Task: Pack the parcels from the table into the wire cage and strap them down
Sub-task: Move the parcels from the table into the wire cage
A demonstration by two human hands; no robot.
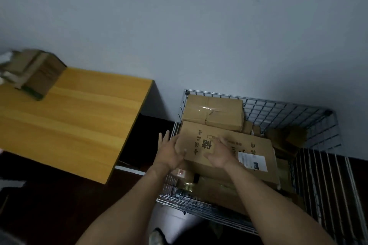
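A wire cage stands on the floor to the right of a wooden table. Several cardboard parcels fill it. On top lies a large flat box with printed characters and a white label. My left hand presses flat against its near left corner, fingers straight. Resting on the box's top is my right hand, fingers spread. A taped parcel sits behind the box against the cage's far wall. One brown parcel stays on the table's far left corner.
A grey wall runs behind the table and cage. A striped dark panel leans at the cage's right side. The floor is dark, with my shoe near the cage's front edge. White objects show at the far left.
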